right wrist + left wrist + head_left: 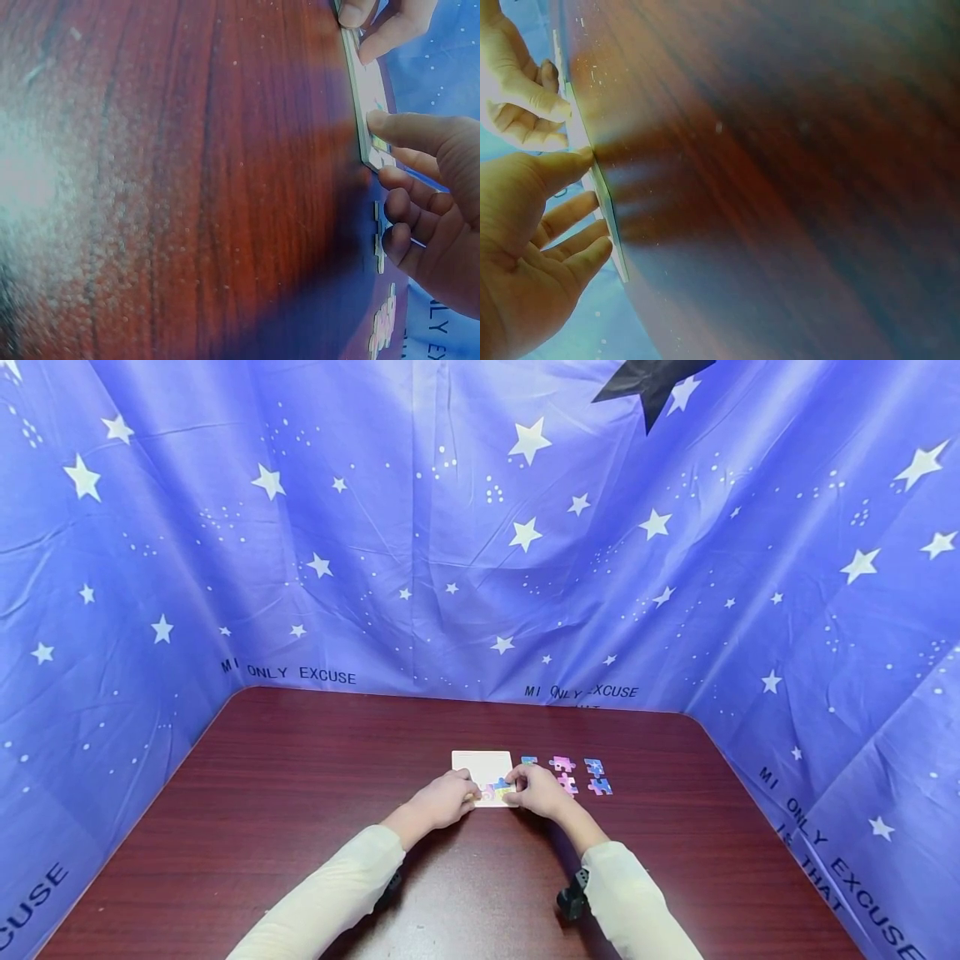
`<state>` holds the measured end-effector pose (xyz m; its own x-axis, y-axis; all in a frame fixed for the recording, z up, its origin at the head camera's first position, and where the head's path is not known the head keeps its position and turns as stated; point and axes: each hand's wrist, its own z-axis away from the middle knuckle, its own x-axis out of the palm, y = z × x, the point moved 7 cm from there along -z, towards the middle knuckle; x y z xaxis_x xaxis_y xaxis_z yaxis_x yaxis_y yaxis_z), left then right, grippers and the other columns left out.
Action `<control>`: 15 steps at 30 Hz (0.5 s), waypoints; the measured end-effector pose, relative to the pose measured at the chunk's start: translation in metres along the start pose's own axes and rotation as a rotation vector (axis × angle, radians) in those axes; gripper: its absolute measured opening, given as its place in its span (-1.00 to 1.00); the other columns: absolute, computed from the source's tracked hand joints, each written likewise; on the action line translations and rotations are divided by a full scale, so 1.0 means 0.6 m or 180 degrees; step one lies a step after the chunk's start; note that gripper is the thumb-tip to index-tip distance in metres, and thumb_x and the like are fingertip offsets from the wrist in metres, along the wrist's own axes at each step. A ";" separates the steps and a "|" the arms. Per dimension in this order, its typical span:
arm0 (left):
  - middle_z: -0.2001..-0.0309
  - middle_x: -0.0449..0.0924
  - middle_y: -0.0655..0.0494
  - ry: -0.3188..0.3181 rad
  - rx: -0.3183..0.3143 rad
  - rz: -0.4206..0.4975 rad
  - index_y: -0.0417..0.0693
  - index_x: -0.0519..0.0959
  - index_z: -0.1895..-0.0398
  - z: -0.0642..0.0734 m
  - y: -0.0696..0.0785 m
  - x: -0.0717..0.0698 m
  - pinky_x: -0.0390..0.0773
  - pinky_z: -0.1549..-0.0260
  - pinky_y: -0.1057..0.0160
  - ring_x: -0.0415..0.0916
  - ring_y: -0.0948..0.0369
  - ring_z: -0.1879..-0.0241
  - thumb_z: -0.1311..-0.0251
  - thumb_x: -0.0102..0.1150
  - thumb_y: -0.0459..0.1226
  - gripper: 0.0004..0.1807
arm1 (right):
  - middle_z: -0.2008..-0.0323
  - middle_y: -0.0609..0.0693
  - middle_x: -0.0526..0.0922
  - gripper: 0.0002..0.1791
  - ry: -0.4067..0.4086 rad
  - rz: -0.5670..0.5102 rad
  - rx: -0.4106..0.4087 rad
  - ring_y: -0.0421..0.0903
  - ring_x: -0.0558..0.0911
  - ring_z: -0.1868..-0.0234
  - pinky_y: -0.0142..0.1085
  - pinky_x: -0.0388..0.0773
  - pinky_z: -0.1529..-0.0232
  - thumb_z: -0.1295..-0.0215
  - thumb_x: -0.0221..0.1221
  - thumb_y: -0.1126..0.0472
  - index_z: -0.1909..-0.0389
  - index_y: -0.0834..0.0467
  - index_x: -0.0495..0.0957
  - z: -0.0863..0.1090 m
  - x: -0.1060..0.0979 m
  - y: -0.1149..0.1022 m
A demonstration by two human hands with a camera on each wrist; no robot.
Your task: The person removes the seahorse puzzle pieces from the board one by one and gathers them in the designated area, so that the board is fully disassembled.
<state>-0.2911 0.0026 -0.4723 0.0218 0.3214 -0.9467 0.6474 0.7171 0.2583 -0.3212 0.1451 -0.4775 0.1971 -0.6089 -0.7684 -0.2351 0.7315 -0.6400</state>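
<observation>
A pale puzzle board point(480, 763) lies on the table, with colourful pieces along its near side and its far part bare. My left hand point(444, 798) holds the board at its left near corner, the thumb along the near edge in the left wrist view. Across from it, my right hand point(543, 792) pinches a blue-and-yellow puzzle piece point(502, 788) between thumb and index finger at the board's right near corner. A pink piece point(487, 792) sits just left of that one. In the right wrist view the other right fingers curl beside the board's edge point(364, 142).
Right of the board, several loose puzzle pieces lie in short columns, among them a pink piece point(562, 764) and a blue piece point(595, 767). The dark red wooden table point(315, 752) meets a blue star-patterned curtain point(420, 610) at the back and sides.
</observation>
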 end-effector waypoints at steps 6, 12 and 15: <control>0.39 0.44 0.16 -0.0028 -0.0020 0.0015 -0.01 0.67 0.28 0.000 0.001 0.000 0.49 0.30 0.29 0.45 0.21 0.35 -0.13 0.22 -0.29 -0.89 | 0.58 -0.10 0.41 -0.75 0.0018 -0.0036 -0.0029 -0.24 0.38 0.67 -0.42 0.34 0.58 0.06 0.35 0.29 0.32 0.23 0.54 0.001 -0.001 -0.001; 0.38 0.45 0.16 -0.0007 0.0020 -0.0007 -0.01 0.67 0.28 0.001 0.002 -0.002 0.49 0.29 0.30 0.46 0.21 0.33 -0.13 0.22 -0.29 -0.89 | 0.57 -0.10 0.41 -0.77 0.0051 -0.0135 0.0041 -0.24 0.37 0.65 -0.43 0.33 0.58 0.04 0.34 0.30 0.33 0.21 0.54 0.000 -0.001 0.004; 0.39 0.46 0.16 0.0021 0.0057 -0.0017 -0.01 0.67 0.29 0.001 0.003 -0.004 0.50 0.30 0.31 0.46 0.21 0.34 -0.12 0.22 -0.30 -0.90 | 0.57 -0.09 0.42 -0.80 0.0113 -0.0199 0.0060 -0.24 0.37 0.64 -0.43 0.34 0.58 0.03 0.33 0.30 0.35 0.21 0.54 0.000 -0.002 0.004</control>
<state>-0.2895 0.0030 -0.4696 0.0133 0.3216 -0.9468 0.6609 0.7077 0.2497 -0.3222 0.1477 -0.4781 0.1767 -0.6639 -0.7266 -0.2055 0.6971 -0.6869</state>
